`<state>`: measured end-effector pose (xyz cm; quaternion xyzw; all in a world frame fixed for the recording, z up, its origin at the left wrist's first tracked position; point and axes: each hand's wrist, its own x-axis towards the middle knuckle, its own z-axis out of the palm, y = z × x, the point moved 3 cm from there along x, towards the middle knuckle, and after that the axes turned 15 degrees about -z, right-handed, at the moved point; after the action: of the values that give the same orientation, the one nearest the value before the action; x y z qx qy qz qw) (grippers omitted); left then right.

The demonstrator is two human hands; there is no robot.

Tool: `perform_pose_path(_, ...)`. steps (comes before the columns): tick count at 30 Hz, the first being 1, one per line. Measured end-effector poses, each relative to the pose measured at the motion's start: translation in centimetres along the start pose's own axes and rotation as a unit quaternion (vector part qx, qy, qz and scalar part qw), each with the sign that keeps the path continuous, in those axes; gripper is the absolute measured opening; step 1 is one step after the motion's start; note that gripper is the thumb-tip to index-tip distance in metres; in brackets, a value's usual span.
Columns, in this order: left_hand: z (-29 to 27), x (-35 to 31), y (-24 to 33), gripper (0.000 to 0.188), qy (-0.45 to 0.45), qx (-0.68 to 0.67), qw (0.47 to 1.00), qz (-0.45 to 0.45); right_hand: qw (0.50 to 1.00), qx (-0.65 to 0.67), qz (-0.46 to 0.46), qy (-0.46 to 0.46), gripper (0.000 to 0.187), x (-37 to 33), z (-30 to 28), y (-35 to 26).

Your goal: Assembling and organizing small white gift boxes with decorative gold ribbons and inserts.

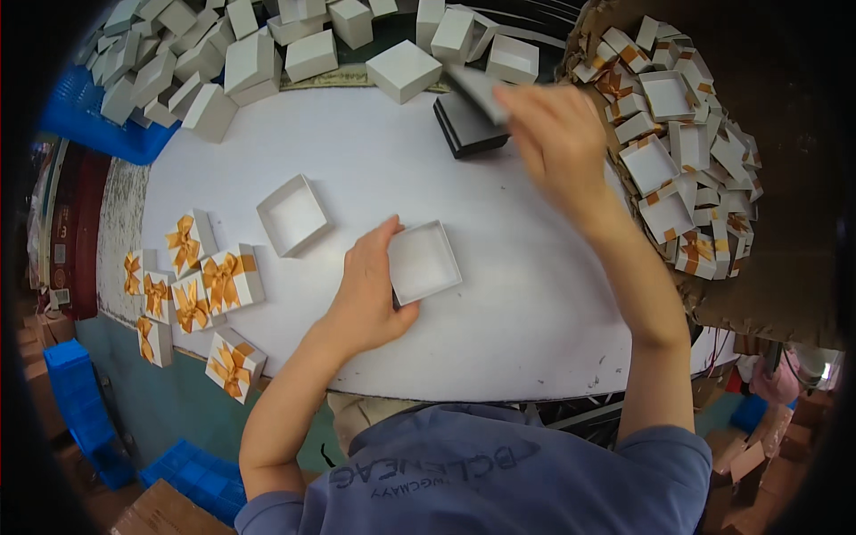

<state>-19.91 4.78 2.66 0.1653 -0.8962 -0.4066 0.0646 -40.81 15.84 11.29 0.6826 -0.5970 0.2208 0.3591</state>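
My left hand (364, 294) grips a small white open box (427, 262) by its left side, thumb at the bottom edge. The box's hollow faces up, and it looks bare inside. At the far middle of the table my right hand (560, 147) pinches a thin dark grey square pad (479, 92), tilted and slightly blurred. Just under it sits a short stack of black square pads (464, 129). A second white open box (294, 217) lies left of my left hand, its hollow up.
White lids with gold ribbon bows (230, 278) cluster at the table's left edge. Plain white boxes (252, 64) pile along the far side, some over a blue crate (111, 120). At right, a cardboard carton (771, 290) holds many ribboned white box parts (667, 96).
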Motion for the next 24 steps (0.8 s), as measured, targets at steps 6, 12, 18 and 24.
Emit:
perform_pose_path(6, 2.1, 1.0, 1.6, 0.103, -0.050, 0.009, 0.996, 0.069, 0.943, 0.261, -0.090, -0.184, 0.016, -4.3, -1.5, -11.3)
perform_pose_path(12, 3.0, -0.5, 1.7, 0.070, -0.061, 0.111, 0.966, 0.226, 0.958, 0.253, 0.031, -0.133, 0.030, -7.9, -5.5, -7.5)
perform_pose_path(18, -1.2, -3.1, 2.8, 0.046, -0.103, 0.261, 0.953, 0.117, 0.625, -0.451, 0.622, -0.136, 0.081, -23.7, -24.0, 13.8)
perform_pose_path(24, -0.7, -4.4, -0.4, 0.042, -0.061, 0.142, 0.976, 0.151, 0.631, -0.067, 0.742, -0.218, 0.058, -28.0, -26.4, 18.3)
